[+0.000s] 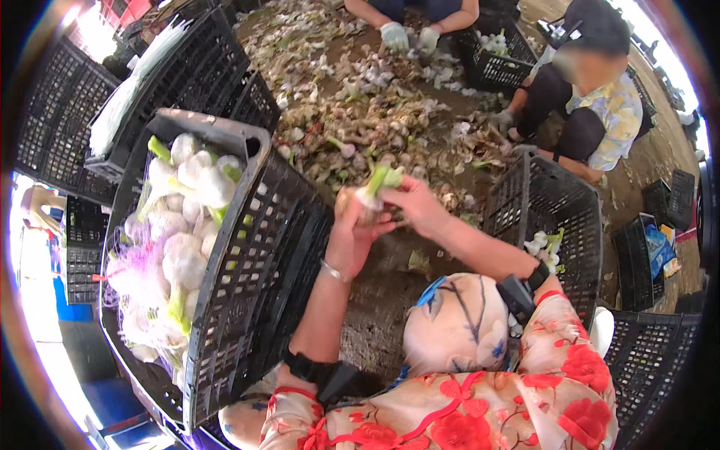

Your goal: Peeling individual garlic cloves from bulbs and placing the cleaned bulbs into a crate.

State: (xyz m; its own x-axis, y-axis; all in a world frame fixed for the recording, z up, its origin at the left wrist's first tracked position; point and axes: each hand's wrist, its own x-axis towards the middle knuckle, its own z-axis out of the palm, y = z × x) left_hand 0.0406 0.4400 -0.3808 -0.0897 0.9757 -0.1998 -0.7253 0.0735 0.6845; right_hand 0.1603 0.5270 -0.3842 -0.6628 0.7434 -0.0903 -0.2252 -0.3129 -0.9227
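Observation:
Close together in the middle, my left hand [355, 227] and my right hand [414, 204] are both closed around a garlic bulb [368, 196] with a short green stem pointing up. The left hand cups it from below and the left; the right fingers pinch at its right side by the stem. Part of the bulb is hidden by my fingers. Beyond my hands a wide heap of unpeeled garlic [375, 112], loose skins and dirt covers the ground. A single bulb with a green stem [343, 146] lies on the heap's near part.
At my left stands a black crate [259, 247] filled with white garlic bulbs [184, 259]. A black crate [577, 225] with fewer bulbs is at my right. More crates [64, 112] stand far left. Two co-workers crouch across the heap, one in gloves [394, 36], one at right [611, 112].

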